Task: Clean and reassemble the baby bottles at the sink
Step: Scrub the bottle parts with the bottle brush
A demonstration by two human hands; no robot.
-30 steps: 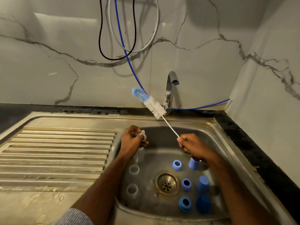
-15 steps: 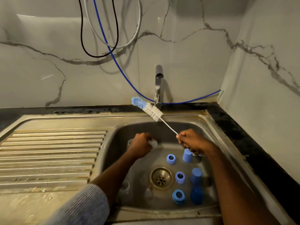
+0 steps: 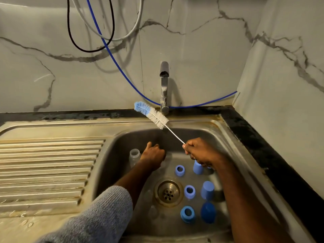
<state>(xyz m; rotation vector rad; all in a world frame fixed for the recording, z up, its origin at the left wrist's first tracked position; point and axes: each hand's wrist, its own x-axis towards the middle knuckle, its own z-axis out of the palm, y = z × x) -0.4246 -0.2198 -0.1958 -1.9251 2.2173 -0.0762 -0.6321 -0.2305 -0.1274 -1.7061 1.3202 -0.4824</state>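
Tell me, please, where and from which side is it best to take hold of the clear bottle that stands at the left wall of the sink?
Probably grip the clear bottle round its body, below the narrower neck, coming from above. It stands upright, mouth up; the sink wall blocks its left and the left hand crowds its right.

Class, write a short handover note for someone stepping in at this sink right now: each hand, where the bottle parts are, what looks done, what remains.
Right hand grips the bottle brush by its wire handle, bristles raised toward the tap.
Left hand is curled low in the sink; what it holds is hidden.
One clear bottle stands left of that hand.
Blue rings and blue caps sit right of the drain.
Nothing is reassembled. No water is visibly running. Scrubbing, rinsing and assembly remain.
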